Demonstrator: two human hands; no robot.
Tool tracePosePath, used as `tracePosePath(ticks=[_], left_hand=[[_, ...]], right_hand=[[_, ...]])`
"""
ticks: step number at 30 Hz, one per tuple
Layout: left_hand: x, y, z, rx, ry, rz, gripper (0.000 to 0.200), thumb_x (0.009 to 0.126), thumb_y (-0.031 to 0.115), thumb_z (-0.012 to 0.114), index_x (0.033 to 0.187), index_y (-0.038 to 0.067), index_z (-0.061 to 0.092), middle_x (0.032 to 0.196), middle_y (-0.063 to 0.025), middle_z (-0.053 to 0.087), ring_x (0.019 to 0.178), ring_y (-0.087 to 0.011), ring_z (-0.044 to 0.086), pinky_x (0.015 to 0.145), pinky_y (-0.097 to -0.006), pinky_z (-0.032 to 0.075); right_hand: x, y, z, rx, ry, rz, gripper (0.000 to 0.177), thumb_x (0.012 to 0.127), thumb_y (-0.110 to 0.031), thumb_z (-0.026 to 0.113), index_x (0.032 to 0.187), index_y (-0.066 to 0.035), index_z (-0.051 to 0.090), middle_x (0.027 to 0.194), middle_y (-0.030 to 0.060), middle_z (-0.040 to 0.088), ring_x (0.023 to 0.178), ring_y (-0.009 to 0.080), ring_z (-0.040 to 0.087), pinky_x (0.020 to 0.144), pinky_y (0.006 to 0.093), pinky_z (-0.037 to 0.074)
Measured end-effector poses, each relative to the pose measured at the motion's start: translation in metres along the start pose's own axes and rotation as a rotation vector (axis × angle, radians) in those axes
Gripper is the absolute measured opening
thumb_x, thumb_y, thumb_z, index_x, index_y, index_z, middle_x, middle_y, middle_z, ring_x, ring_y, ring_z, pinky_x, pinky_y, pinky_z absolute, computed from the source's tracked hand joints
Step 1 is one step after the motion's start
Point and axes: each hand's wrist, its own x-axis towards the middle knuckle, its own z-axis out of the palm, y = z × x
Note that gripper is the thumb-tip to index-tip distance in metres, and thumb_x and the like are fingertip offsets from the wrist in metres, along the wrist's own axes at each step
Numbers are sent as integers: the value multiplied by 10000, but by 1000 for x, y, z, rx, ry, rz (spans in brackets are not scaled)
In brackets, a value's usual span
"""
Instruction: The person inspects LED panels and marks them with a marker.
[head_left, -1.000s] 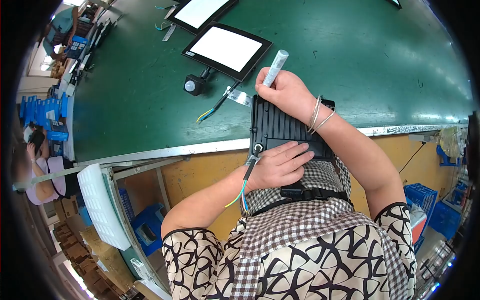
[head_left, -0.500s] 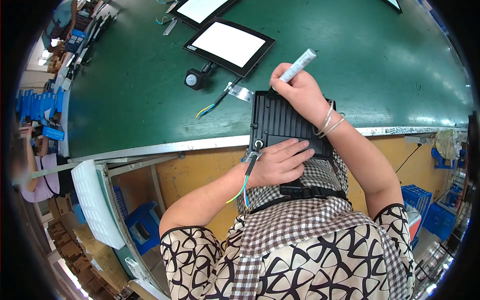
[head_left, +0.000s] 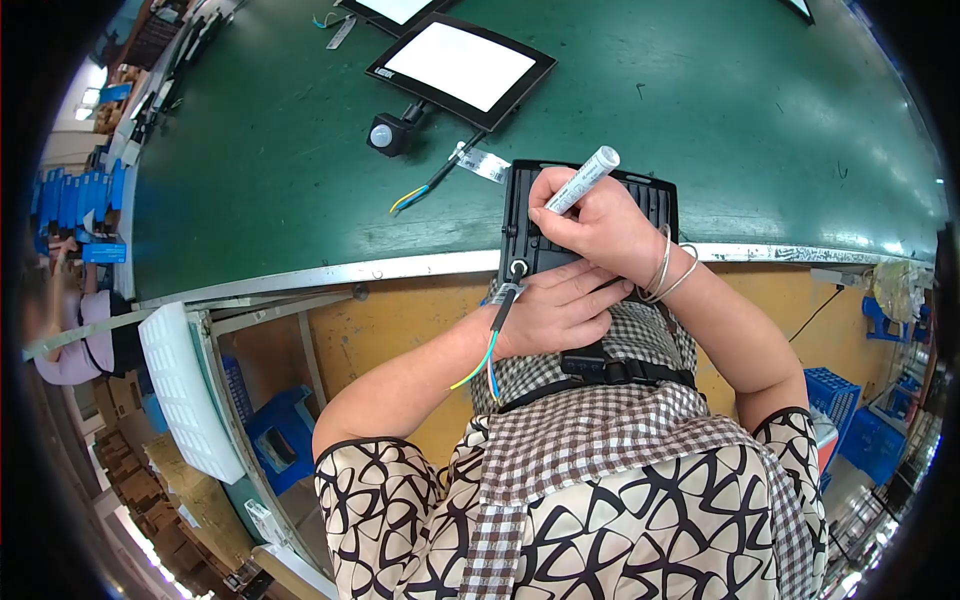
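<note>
Two grips: right hand (head_left: pixel 606 230) clenching marker (head_left: pixel 584 180), left hand (head_left: pixel 560 314) flat on floodlight (head_left: pixel 656 198).

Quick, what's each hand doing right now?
Left hand: open, fingers laid across the black ribbed panel; thumb hidden.
Right hand: closed, holding a white marker over that panel; its tip can't be seen.

1 flat black lamp (head_left: pixel 545 253) lies ribbed back upward across the near edge of the green table (head_left: pixel 300 200), its short cable (head_left: pixel 503 305) ending in coloured wires, while 1 whitish marker (head_left: pixel 583 182) slants above it.
</note>
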Motion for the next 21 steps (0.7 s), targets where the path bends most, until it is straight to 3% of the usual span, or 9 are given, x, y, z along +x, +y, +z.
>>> tracePosePath(ticks=[5,8,10,13,15,17,19,20,21], left_hand=[[2,1,-1,1,3,0,185,624,128,621,784,83,539,1095,-103,620,1028,-270,589,932,-394,476],[3,0,-3,9,1,12,164,653,128,618,789,84,537,1104,-104,616,1039,-274,586,923,-397,480],[7,-3,-13,-8,-34,19,127,693,129,613,794,88,547,1120,-108,608,1061,-284,579,922,-411,477],[22,-1,-64,-108,18,-137,150,709,137,646,818,66,573,1056,-117,634,1047,-315,587,905,-431,484],[24,6,-106,-224,107,-376,157,746,148,678,813,54,572,1028,-122,644,1040,-301,593,885,-442,493],[3,3,-139,-510,510,-631,136,801,140,669,831,57,565,992,-120,642,987,-263,610,891,-443,488],[-20,4,-179,-514,968,-934,27,890,96,554,892,69,558,963,-78,602,971,-204,568,931,-365,424],[-37,-4,-200,-558,1223,-1067,70,914,121,534,912,62,571,996,-59,590,1011,-167,540,926,-326,404],[-70,-20,-220,-550,1375,-1081,100,915,141,543,943,58,591,972,-43,611,963,-146,568,890,-305,430]], right_hand=[[-1,-3,1,-93,43,-13,92,801,-151,569,796,-60,561,580,13,488,515,107,447,507,270,382],[0,7,-1,270,276,-107,67,825,-115,571,805,-52,563,639,-26,506,543,72,453,506,241,383],[-8,-13,-26,483,354,6,49,848,-85,570,808,-56,563,682,-53,499,545,31,411,503,199,354],[-19,-18,-75,626,584,-73,48,854,-83,561,812,-59,554,611,-58,450,500,27,348,501,192,336],[-29,-8,-105,691,667,-232,72,871,-103,546,824,-49,538,542,-56,390,474,43,325,522,207,356],[-43,5,-121,706,764,-217,100,887,-128,536,832,-45,525,504,-51,349,463,52,313,551,223,367],[-56,28,-128,726,831,-139,125,903,-152,528,823,-57,519,506,-47,322,464,60,295,567,237,366],[-63,41,-127,750,854,-103,131,907,-159,525,821,-59,517,506,-47,313,465,62,289,568,238,365],[-69,54,-124,777,875,-64,138,910,-165,523,820,-61,514,507,-46,305,466,64,283,568,239,364]])
